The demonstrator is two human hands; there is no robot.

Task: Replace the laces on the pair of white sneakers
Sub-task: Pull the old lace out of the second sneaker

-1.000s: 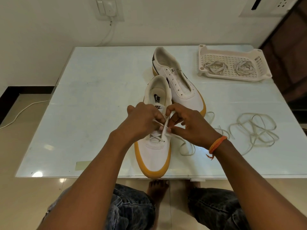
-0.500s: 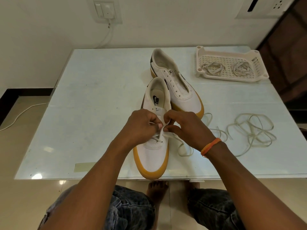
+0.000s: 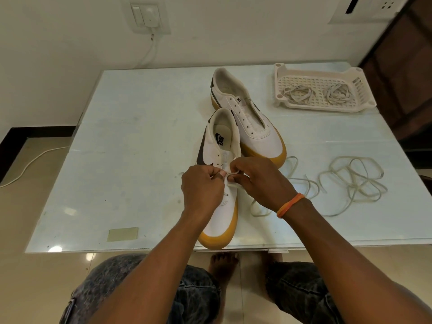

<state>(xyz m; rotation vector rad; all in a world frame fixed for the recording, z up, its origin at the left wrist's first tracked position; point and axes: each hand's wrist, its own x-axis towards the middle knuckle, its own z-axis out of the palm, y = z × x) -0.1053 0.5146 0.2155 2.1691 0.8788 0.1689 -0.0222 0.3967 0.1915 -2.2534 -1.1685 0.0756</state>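
On the bench (image 3: 140, 141): two white sneakers, a tray and loose laces.
Near sneaker (image 3: 222, 206): lies at the front edge, its gum-coloured toe toward the person, heel away; the insole with its dark logo shows.
Far sneaker (image 3: 247, 118): lies just behind and to the right of the near one, angled, with bare eyelets and no lace in it.
Left hand (image 3: 202, 188): over the near sneaker's eyelet rows, fingers curled and pinching the lace (image 3: 231, 177).
Right hand (image 3: 259, 181): just beside the left one, fingers curled and clamped on the same lace where it loops between the two hands; an orange band (image 3: 289, 204) sits on the wrist.
Lace: runs from the hands off to the right, trailing across the bench in loose curves beside the near sneaker.
Second loose lace (image 3: 353, 183): a tangled heap on the bench, right of the trailing one.
Tray (image 3: 322, 73): a cream perforated basket at the far right corner, holding two coiled laces (image 3: 297, 93) side by side.
Tape patch (image 3: 122, 234): stuck near the bench's front left edge.
Wall: a switch plate (image 3: 147, 16) with a white cord hanging down.
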